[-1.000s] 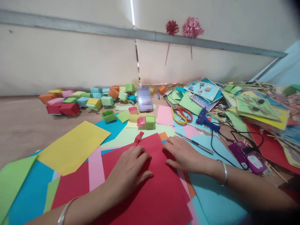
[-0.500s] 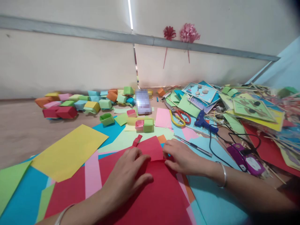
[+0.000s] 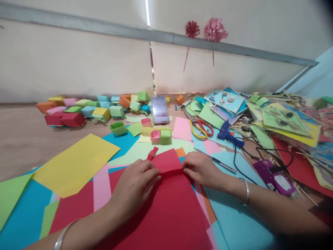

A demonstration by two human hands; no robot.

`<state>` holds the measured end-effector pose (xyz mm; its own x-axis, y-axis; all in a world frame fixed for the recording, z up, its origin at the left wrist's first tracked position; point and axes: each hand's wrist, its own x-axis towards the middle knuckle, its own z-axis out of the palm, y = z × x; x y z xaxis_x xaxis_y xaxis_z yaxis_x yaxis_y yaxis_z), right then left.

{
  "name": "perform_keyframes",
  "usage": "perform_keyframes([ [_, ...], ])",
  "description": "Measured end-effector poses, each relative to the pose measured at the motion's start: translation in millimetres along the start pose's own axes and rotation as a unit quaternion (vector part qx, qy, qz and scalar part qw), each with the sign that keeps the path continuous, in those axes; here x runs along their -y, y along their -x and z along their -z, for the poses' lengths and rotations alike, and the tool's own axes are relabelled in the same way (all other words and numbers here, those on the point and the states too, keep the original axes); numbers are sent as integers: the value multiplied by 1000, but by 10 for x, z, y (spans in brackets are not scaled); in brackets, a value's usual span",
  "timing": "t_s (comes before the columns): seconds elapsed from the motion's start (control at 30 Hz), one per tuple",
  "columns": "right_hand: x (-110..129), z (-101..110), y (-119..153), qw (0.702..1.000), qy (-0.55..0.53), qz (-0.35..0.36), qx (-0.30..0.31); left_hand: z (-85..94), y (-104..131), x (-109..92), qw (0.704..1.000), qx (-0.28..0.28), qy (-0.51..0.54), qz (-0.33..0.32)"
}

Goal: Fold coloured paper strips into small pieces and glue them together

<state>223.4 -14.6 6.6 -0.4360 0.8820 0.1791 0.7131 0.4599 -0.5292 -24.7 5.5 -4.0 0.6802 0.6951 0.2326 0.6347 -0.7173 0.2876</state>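
A large sheet of red paper point(image 3: 171, 211) lies in front of me, with a narrow raised fold across its far part. My left hand point(image 3: 140, 180) is closed at the left end of this fold, thumb and fingers pressed together on the paper. At the right end, my right hand point(image 3: 199, 170) pinches the edge between thumb and fingertips. Just beyond my left fingers is a small folded red paper piece point(image 3: 152, 153). A pen point(image 3: 221, 163) lies beyond my right hand.
Yellow paper point(image 3: 78, 165) and other coloured sheets spread out at left. Several folded paper boxes point(image 3: 101, 114) stand along the wall. Scissors point(image 3: 200, 128), a blue glue gun point(image 3: 229, 135) with its cord, and a purple device point(image 3: 275, 177) are at right. A phone-like object point(image 3: 160, 109) stands at the back.
My left thumb and fingers have closed together on the fold, where they were apart before. My right hand still grips the right end. The view has shifted slightly.
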Motion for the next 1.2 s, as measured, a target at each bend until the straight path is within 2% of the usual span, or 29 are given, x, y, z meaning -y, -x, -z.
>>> perform_keyframes([
  [0.23, -88, -79, 27, 984, 165, 71, -3, -10, -34, 75, 998, -2, -51, -37],
  [0.37, -42, -81, 41, 964, 243, 108, -28, 19, 1, 67, 995, 9, -82, -56],
  [0.47, 4, -54, 49, 942, 289, 164, -39, 27, 39, 44, 992, 10, -99, -80],
  [0.63, 53, -29, 55, 923, 328, 200, -38, -10, 68, 1, 989, -16, -112, -97],
  [0.87, 77, -33, 52, 920, 325, 215, -35, 88, 39, -68, 979, 18, -158, -131],
  [1.07, 80, -47, 65, 924, 317, 213, -14, -25, 79, -14, 979, -30, -159, -120],
  [1.2, 70, -79, 86, 913, 324, 244, -33, -50, 107, 9, 982, -30, -148, -113],
])
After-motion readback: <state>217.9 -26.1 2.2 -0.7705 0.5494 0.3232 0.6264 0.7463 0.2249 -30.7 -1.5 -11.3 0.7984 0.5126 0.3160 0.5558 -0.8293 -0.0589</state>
